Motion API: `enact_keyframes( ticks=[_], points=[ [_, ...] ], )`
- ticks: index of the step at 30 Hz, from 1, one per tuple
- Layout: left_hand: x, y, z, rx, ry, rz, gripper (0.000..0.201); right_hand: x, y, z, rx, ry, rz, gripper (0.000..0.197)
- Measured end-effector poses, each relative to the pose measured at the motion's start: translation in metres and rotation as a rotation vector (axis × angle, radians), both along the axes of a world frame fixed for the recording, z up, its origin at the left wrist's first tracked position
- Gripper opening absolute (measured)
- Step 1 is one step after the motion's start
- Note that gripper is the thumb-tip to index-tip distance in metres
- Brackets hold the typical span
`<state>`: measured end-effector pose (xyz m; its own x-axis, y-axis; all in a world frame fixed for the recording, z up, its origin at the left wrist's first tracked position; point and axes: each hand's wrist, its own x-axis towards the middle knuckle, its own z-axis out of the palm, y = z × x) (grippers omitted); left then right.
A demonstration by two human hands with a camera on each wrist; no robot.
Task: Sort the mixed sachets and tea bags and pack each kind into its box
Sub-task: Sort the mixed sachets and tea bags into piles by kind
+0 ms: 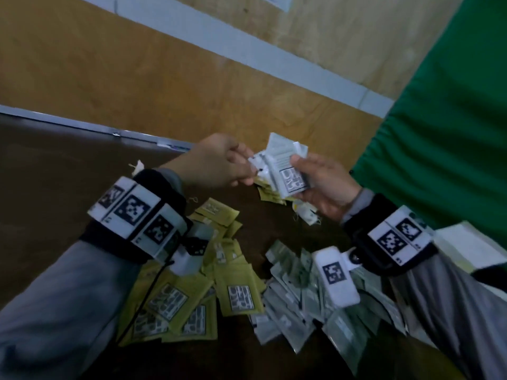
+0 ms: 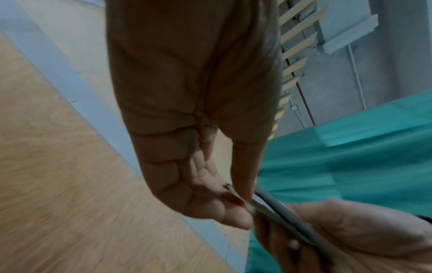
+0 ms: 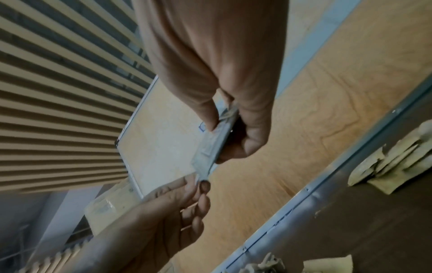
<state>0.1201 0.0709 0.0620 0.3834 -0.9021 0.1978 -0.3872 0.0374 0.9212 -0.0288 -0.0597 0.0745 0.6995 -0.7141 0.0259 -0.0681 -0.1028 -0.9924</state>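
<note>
Head view: my right hand (image 1: 323, 185) curls thumb and fingers around a small stack of white sachets (image 1: 285, 167), held up above the dark table (image 1: 55, 165). My left hand (image 1: 216, 163) pinches the near edge of that same stack between thumb and fingertips (image 2: 236, 219); in the right wrist view the stack (image 3: 214, 140) shows edge-on between my right thumb and fingers, with my left fingertips touching its lower corner. Below my wrists, yellow sachets (image 1: 238, 292) lie heaped on the left of the table and grey-white sachets (image 1: 290, 305) lie just beside them on the right. A few more yellow ones (image 1: 270, 192) sit under the held stack. Green cloth (image 1: 439, 133) hangs to my right.
</note>
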Motion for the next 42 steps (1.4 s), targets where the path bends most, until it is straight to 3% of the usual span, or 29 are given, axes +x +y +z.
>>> enact_keyframes(
  ticks=[3, 7, 12, 17, 20, 25, 29, 32, 34, 39, 42],
  points=[
    [-0.004, 0.005, 0.005, 0.020, -0.070, -0.050, 0.019, -0.046, -0.010, -0.005, 0.000, 0.118, -0.118, 0.010],
    [-0.009, 0.005, 0.005, 0.023, -0.110, -0.056, 0.023, -0.103, -0.018, -0.029, -0.225, 0.731, -0.070, 0.025],
    [-0.016, 0.003, 0.002, 0.073, -0.164, -0.088, 0.025, -0.118, -0.003, -0.046, -0.479, 1.112, 0.011, 0.045],
    [-0.012, -0.002, -0.005, 0.101, -0.208, -0.070, 0.021, -0.091, -0.037, -0.018, -0.586, 1.011, -0.111, 0.042],
    [-0.003, 0.000, -0.011, 0.233, -0.346, -0.120, 0.023, -0.060, -0.075, -0.011, -0.625, 1.052, -0.104, 0.046],
    [0.014, 0.001, -0.019, 0.480, -0.592, -0.193, 0.024, -0.018, -0.127, -0.035, -0.717, 1.259, 0.114, 0.063],
    [0.034, -0.005, -0.031, 0.453, -0.602, -0.125, 0.021, 0.013, -0.167, -0.049, -0.630, 1.352, 0.280, 0.094],
    [0.042, -0.009, -0.039, 0.445, -0.639, -0.056, 0.024, 0.030, -0.182, -0.050, -0.745, 1.477, 0.394, 0.114],
    [0.045, -0.013, -0.043, 0.448, -0.653, -0.034, 0.028, 0.035, -0.187, -0.052, -0.707, 1.505, 0.441, 0.124],
    [0.044, -0.014, -0.045, 0.477, -0.636, -0.027, 0.030, 0.032, -0.213, -0.060, -0.667, 1.440, 0.389, 0.119],
    [0.039, -0.013, -0.042, 0.505, -0.625, -0.073, 0.029, 0.024, -0.208, -0.069, -0.631, 1.432, 0.375, 0.096]
  ],
)
